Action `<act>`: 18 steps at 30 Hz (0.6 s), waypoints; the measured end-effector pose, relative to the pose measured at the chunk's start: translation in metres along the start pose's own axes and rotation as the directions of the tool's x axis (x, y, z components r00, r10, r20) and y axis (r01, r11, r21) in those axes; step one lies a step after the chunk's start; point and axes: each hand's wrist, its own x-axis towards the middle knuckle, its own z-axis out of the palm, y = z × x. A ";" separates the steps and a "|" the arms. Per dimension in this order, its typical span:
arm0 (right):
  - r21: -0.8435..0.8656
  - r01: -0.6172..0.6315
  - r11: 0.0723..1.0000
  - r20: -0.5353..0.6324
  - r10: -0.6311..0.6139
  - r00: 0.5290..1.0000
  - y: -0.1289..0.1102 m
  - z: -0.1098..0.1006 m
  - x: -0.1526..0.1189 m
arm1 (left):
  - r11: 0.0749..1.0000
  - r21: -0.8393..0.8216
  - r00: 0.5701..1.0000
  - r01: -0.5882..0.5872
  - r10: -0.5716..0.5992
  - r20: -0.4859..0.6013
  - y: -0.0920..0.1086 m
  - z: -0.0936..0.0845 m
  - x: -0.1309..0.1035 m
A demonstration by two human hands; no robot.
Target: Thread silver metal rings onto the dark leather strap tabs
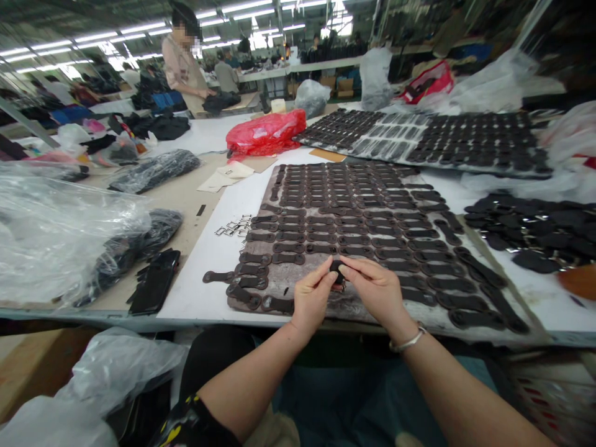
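Over the near edge of a grey board [302, 282], both my hands pinch one small dark leather tab [336, 267]. My left hand [311, 299] grips its left side, with thumb and fingertips closed. On the other side my right hand [378, 290] is closed on it too, the thumb across its face. The tab looks folded, and a bit of something shiny shows below it; the fingers cover the rest. Rows of flat dark leather tabs [321, 238] with rounded ends lie on the board. Left of them is a small heap of rectangular metal buckles [228, 230].
At right lies a pile of dark tabs with metal fittings [526, 230]. Behind, a second board [395, 133] carries more tabs beside a red plastic bag [265, 131]. A black phone-like slab [156, 282] and clear plastic bags [60, 217] lie left. A person [184, 68] stands across the table.
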 end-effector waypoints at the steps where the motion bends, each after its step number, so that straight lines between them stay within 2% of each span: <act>1: -0.001 0.002 1.000 -0.002 -0.002 1.000 0.000 0.000 0.000 | 1.000 0.006 1.000 0.000 0.000 -0.002 0.000 0.000 0.000; 8: -0.014 -0.013 1.000 0.009 0.013 1.000 -0.001 -0.002 0.000 | 0.999 0.047 1.000 -0.006 0.005 0.019 0.000 -0.001 0.002; 13: -0.002 -0.041 0.999 0.019 0.041 0.999 -0.001 -0.002 -0.001 | 1.000 0.011 0.999 -0.022 0.021 0.044 0.000 -0.001 0.002; 18: 0.027 -0.013 1.000 0.021 0.012 1.000 -0.002 -0.005 -0.001 | 0.995 -0.025 0.984 0.097 -0.092 0.152 0.004 -0.006 0.004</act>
